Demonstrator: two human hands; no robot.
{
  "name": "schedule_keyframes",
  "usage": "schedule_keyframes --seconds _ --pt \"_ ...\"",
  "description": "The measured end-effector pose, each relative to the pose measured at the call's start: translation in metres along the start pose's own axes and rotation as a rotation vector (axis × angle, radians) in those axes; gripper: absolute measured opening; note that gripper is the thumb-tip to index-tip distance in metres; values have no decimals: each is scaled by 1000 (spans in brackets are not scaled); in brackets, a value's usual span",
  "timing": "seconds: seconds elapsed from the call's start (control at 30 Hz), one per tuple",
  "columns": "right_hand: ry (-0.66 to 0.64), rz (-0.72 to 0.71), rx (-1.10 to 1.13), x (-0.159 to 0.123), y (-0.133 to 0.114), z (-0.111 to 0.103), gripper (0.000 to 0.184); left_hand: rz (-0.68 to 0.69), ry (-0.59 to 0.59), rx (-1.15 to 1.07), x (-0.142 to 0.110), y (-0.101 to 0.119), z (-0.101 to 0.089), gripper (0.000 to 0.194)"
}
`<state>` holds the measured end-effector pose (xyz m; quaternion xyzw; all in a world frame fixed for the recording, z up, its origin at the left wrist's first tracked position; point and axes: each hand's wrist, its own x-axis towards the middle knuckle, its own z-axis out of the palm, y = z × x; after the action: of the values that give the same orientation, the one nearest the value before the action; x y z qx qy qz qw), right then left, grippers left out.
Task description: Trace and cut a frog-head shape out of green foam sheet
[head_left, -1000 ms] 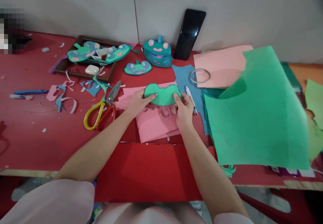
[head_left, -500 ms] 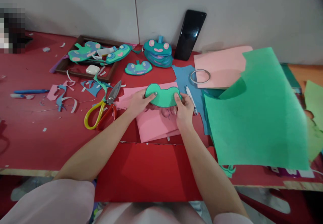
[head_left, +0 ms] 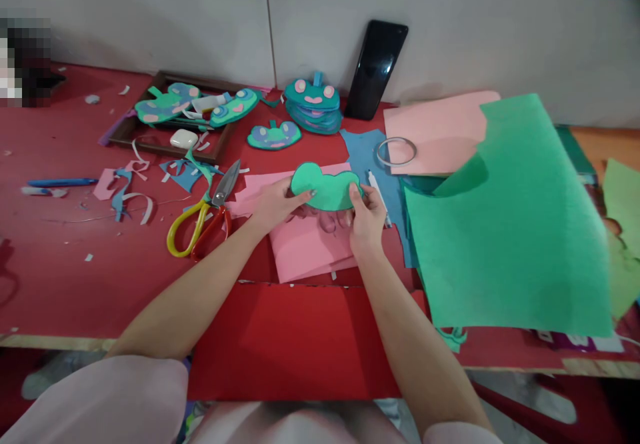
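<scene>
A green frog-head cutout with two rounded bumps along its top is held up between my hands. My left hand pinches its left end, thumb in front. On its right end, my right hand grips with the thumb on the face and fingers behind. Beneath lies a folded pink sheet with round outlines drawn on it. Scissors with one yellow and one red handle rest left of my left hand, blades apart. A white pen lies just right of my right hand.
Finished frog faces are stacked by the wall near a leaning phone. A brown tray holds more faces and a white case. A large green sheet covers the right side, beside a bracelet. Scraps litter the left.
The green cutout has shifted slightly to the right and tilted a little, with both hands still gripping it. The things on the table stay in place.
</scene>
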<state>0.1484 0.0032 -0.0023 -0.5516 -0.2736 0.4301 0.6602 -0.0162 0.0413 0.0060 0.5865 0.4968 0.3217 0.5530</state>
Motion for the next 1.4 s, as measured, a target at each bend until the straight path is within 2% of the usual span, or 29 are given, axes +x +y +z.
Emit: schedule_keyframes --seconds 0.1,0.3,0.53,0.63,0.83,0.97,1.2,1.4 --pt "6 -7 0 0 0 0 28 12 -35 56 1 -3 0 36" --pt "-16 12 -15 3 1 2 29 -8 9 6 2 -3 2 28" --pt "-173 22 -129 -1 -2 5 27 8 54 -42 4 -3 1 31" --pt "-158 17 -126 0 -1 5 25 9 48 -47 4 -3 0 32" --pt "-139 3 -82 3 4 3 26 5 -40 62 2 -3 1 32" --pt "-150 4 -106 2 2 4 25 5 -27 93 2 -3 0 33" --pt "-189 9 -196 -1 1 4 27 24 -16 18 4 -6 1 28" --pt "-183 21 -203 -2 2 4 26 21 -47 18 3 -3 1 30"
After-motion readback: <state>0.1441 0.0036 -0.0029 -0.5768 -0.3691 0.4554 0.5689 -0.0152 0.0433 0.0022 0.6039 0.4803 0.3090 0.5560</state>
